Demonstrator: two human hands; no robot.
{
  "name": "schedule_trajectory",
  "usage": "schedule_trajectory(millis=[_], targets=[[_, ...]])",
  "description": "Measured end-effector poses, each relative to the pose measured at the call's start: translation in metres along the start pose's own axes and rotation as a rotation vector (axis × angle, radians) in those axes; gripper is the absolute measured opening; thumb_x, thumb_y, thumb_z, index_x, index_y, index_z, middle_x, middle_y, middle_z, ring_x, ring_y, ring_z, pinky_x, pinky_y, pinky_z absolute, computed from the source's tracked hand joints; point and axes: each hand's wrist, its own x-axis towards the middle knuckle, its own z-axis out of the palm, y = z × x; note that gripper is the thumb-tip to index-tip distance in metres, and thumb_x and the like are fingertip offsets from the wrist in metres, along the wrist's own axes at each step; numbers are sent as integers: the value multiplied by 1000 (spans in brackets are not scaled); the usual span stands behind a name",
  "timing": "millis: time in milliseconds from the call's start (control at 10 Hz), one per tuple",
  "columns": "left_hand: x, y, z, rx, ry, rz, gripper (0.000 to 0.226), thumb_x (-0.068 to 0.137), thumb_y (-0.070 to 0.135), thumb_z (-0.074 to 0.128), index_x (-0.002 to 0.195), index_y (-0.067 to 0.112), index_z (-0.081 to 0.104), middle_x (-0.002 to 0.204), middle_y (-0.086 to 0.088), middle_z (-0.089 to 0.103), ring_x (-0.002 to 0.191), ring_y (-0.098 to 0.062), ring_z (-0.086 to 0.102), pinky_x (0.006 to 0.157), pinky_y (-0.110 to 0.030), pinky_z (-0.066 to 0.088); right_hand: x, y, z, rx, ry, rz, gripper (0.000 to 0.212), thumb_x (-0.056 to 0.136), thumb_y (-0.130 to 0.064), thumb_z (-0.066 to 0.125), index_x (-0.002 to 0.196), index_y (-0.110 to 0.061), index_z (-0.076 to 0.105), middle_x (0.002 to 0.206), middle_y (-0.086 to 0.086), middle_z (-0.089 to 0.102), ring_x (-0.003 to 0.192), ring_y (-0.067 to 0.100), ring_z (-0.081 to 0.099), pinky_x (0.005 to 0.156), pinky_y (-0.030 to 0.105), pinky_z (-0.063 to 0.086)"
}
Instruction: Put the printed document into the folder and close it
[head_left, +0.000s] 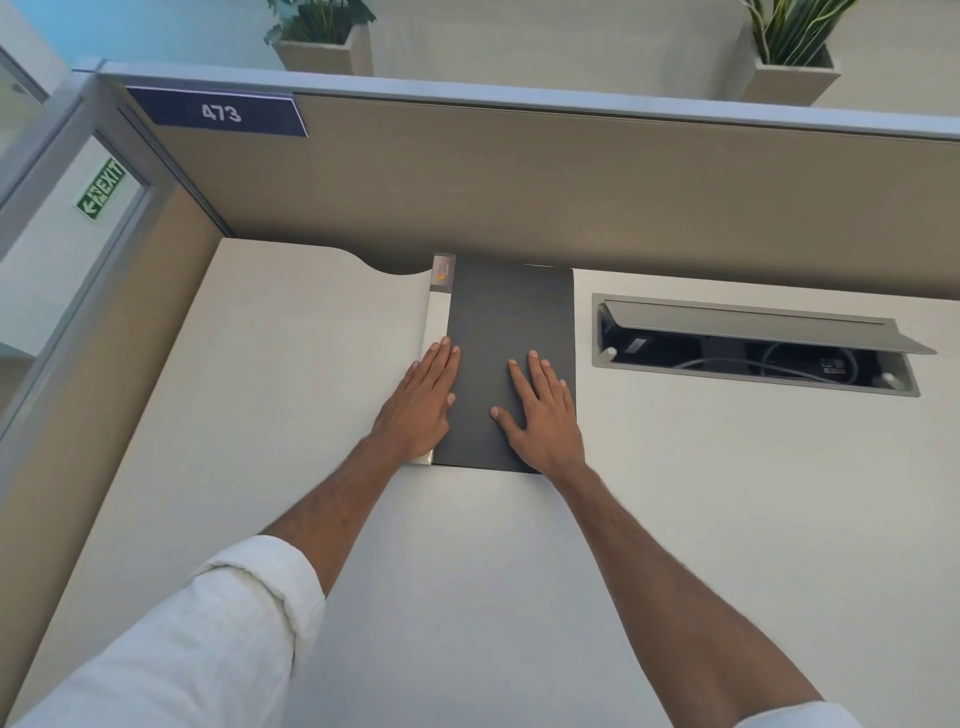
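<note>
A dark grey folder (511, 317) lies shut and flat on the white desk (291, 395), its far end against the partition. A pale strip (438, 306) with a small orange mark runs along its left edge. No printed sheet shows outside the folder. My left hand (423, 397) rests flat on the folder's left edge, fingers together, covering the strip's near end. My right hand (543, 410) lies palm down on the cover's near right part, fingers slightly spread. Neither hand grips anything.
An open cable tray (753, 345) with wires is sunk in the desk to the right of the folder. A beige partition (519, 197) with a blue "473" plate (221, 113) walls the back and left. Two planters (327, 52) stand behind it.
</note>
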Motion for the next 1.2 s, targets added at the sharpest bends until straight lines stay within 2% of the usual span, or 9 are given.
schedule_trajectory(millis=[300,500,800,1000,1200], targets=[[1,9,-3,15,-4,-45,69,118,18,31,177,12,-4,186,-4,-14,175,-22,-10,144,-44,2,-1,-3,-5,-11,-18,12,80,112,-62,40,177,-30,6,185,-1,-8,174,23,-6,141,46,5],[-6,26,-13,55,-13,-43,65,121,30,26,178,13,-2,186,-4,-13,175,-22,-9,144,-45,2,-9,-11,-17,5,-23,19,77,113,-59,40,177,-29,10,185,1,-6,174,23,-5,141,47,5],[-45,79,-22,133,56,-10,66,121,38,23,178,14,-2,187,-4,-12,175,-22,-10,144,-45,4,-74,7,-49,-35,72,17,69,116,-52,35,177,-29,10,185,1,-6,173,22,-6,140,51,2],[-83,144,-26,214,204,-8,68,121,41,23,178,14,-1,187,-5,-11,175,-24,-9,143,-47,4,-138,38,-86,-88,177,44,68,118,-50,29,177,-28,4,185,0,-11,173,19,-10,140,50,-2],[-102,222,-73,283,419,72,69,119,42,25,178,13,2,187,-5,-7,175,-22,-6,143,-48,8,-184,65,-163,-113,365,21,67,117,-48,31,177,-27,9,185,-1,-8,173,17,-6,140,53,-1]])
